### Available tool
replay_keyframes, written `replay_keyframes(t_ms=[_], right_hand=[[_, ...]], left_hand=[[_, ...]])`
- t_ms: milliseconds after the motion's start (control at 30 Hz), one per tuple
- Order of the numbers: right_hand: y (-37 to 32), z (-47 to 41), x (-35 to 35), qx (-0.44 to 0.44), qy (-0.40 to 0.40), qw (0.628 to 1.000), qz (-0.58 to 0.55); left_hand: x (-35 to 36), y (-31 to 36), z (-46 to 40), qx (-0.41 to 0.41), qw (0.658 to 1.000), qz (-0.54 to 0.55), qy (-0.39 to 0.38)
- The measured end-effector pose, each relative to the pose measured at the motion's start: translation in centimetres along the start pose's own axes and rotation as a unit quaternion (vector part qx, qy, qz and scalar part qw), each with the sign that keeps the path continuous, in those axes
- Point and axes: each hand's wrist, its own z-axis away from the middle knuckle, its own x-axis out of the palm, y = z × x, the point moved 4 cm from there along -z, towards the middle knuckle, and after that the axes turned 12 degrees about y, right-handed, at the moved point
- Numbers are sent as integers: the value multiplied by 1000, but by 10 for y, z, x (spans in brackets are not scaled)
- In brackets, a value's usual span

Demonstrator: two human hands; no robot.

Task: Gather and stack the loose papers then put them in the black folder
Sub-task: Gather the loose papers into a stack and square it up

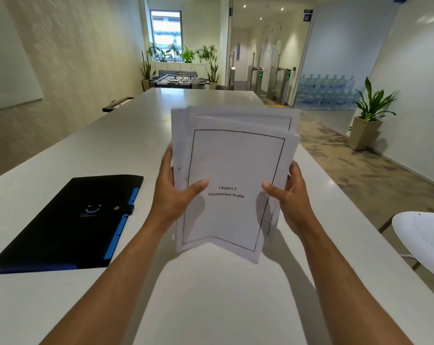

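I hold a stack of white papers [232, 160] upright above the white table [116, 145]; the front sheet has a black border and reads "Chapter 2 Organization Profile". The sheets are uneven, with several edges sticking out at the top. My left hand [176, 188] grips the stack's left edge, thumb on the front. My right hand [289, 192] grips the right edge the same way. The black folder [69, 225] with blue tabs lies closed and flat on the table, to the left of my left forearm.
A white chair [425, 242] stands at the table's right edge. A dark tray-like object [117, 103] sits at the table's far left edge. A potted plant [367, 120] and stacked water bottles [328, 93] stand on the floor to the right.
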Motion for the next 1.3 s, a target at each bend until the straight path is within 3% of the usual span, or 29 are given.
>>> replay_keyframes(t_ms=[133, 400, 533, 867, 1300], right_hand=[[10, 7, 5, 2, 20, 999, 32], [-13, 11, 22, -76, 76, 994, 24], [-22, 8, 19, -104, 89, 990, 39], [1, 15, 27, -45, 103, 993, 33], [-13, 9, 25, -88, 106, 990, 27]], left_hand=[[4, -5, 8, -20, 999, 26, 20], [12, 11, 5, -18, 995, 21, 91], [8, 20, 0, -11, 996, 36, 80], [17, 12, 12, -69, 993, 55, 77], [15, 20, 2, -72, 992, 69, 76]])
